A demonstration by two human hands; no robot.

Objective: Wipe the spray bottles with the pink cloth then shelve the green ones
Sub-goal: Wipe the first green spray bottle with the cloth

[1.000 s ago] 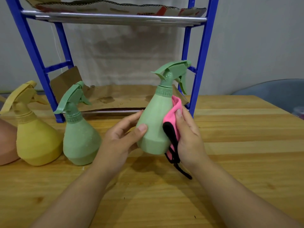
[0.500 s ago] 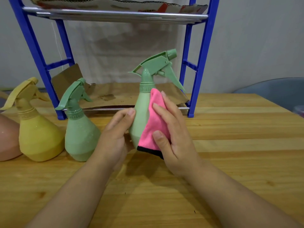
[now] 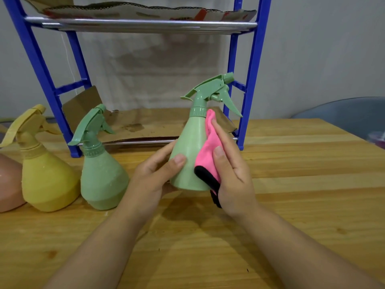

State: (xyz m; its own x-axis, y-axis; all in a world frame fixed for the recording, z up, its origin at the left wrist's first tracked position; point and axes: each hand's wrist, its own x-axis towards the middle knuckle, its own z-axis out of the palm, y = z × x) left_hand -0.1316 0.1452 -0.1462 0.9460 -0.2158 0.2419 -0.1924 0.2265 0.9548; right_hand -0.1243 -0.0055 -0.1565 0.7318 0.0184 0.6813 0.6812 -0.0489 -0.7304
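centre of frame: green spray bottle gripped in left hand, fingers curled round it; pink cloth pressed on by right hand, fingers straight.

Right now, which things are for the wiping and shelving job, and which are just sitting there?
For the job:
- held green bottle, gripped by the left hand
- pink cloth, pressed on it by the right hand
- second green bottle, standing on the table
- yellow bottle
- blue shelf rack

Just there:
- wooden table
- cardboard lining the shelf
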